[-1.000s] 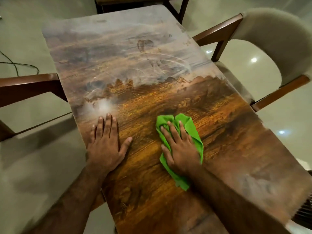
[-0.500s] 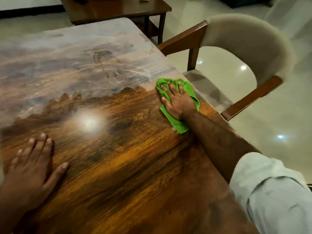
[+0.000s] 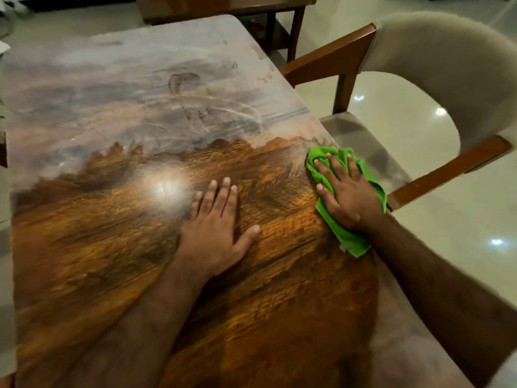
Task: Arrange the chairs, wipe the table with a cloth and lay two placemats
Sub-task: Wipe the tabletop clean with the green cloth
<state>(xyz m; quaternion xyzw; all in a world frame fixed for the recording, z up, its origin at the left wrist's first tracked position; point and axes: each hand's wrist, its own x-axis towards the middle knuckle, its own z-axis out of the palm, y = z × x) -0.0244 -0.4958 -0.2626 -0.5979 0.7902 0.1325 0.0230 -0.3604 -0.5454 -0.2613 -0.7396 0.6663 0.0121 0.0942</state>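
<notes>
While the wipe was under way, the green cloth [image 3: 351, 242] lay bunched flat on the table [image 3: 112, 247], right at its right-hand edge, approx. halfway along. On top of it the right hand [image 3: 345, 196] pressed palm-down, fingers straight & spread. Nothing curled round the fabric, i.e. it was pinned by pressure, not gripped. Well apart, toward mid-table, the left hand [image 3: 212, 231] rested flat on bare wood, fingers straight, thumb out, holding nothing, prob. as a brace.

Step in hand, by my reading: wiping. The near half of the top looked glossy & warm brown. The far half carried a grey haze w/ swirl marks & smudges, so approx. half seemed done. The next move would call for sliding the cloth off the edge zone & up into that haze, w/ even palm pressure & overlapping passes, esp. at the far corners, which need a longer reach. No placemats were in view, so that step looked not yet begun.

Just beside the cloth's side of the table stood a chair [image 3: 436, 65] w/ wooden arms & a pale padded back, its seat close against the table. Beyond the far end was a second piece of wooden furniture [image 3: 223, 7], w/ a glossy pale floor [image 3: 461, 219] around.

Writing, brands, labels: none readable anywhere.
</notes>
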